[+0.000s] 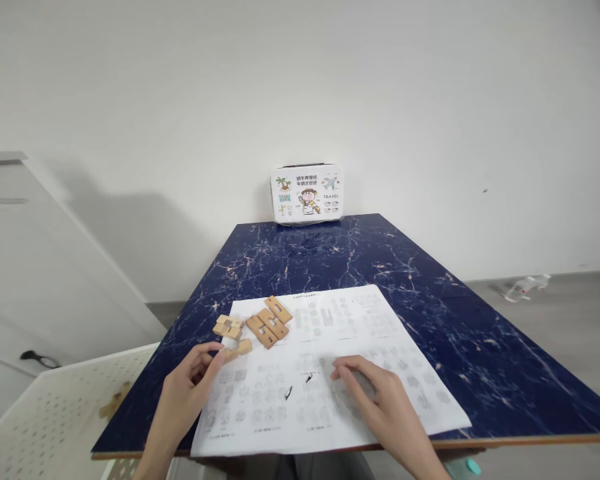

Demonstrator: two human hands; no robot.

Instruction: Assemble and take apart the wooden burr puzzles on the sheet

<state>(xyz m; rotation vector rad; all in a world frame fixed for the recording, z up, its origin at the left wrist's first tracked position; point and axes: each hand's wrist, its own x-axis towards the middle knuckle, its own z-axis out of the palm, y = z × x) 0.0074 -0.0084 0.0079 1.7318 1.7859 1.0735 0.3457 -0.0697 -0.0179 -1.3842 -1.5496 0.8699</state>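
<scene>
Left hand (194, 381): thumb and forefinger at one end of a notched wooden piece (241, 348); whether they pinch or merely touch, we cannot tell. Piece located at the left side of the printed sheet (350, 433). Right hand (380, 395): fingers loosely curled, nothing visible between them, at the sheet's right half.

Handling: we judge the piece light, stiff, smooth and hardly fragile; best taken across its long sides.

Wooden cluster (229, 327): at the sheet's left edge, just beyond the piece. Flat wooden pieces (279, 325): far left part of the sheet. Black bits (309, 378), two: mid-sheet.

Containers: perforated white basket (45, 407), left of the sheet; inside we note a tan object (113, 402). Printed case (307, 193), well beyond the sheet's far edge; contents hidden from us.
</scene>
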